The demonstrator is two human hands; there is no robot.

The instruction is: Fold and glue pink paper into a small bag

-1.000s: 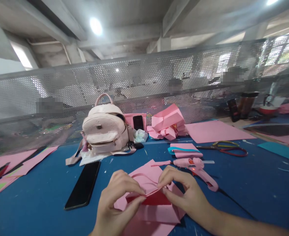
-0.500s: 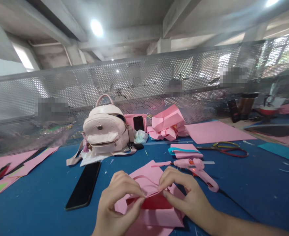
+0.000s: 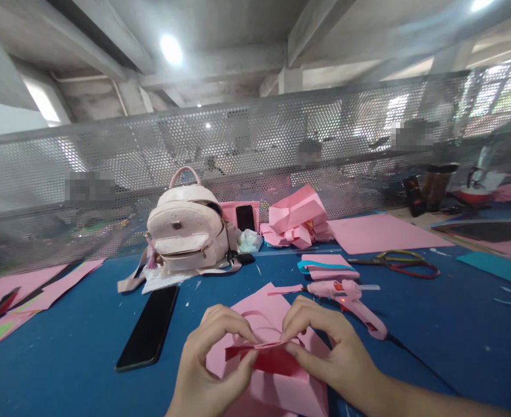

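Observation:
Both hands pinch the upper edge of a pink paper bag (image 3: 287, 391) whose opening faces me, red in shadow inside. My left hand (image 3: 216, 353) grips the edge at its left between thumb and fingers. My right hand (image 3: 324, 339) pinches the same edge farther right. A thin pink paper strip arches just behind the pinched edge, like a handle. Beneath lies a pink paper sheet (image 3: 259, 301). Right behind my right hand rests a pink hot glue gun (image 3: 346, 295), its small light glowing orange and a cable trailing to the right.
A black phone (image 3: 149, 330) lies left of my hands. Farther back stand a white backpack (image 3: 186, 226) and a pile of folded pink paper (image 3: 298, 214). Scissors (image 3: 398, 262), a folded pink piece with a blue strip (image 3: 328, 266) and a perforated metal screen (image 3: 238, 145) are also there.
Both hands have shifted slightly to the right with the paper. The pinched edge looks flatter now, and the bag's opening has tilted a little. Surrounding things stay put.

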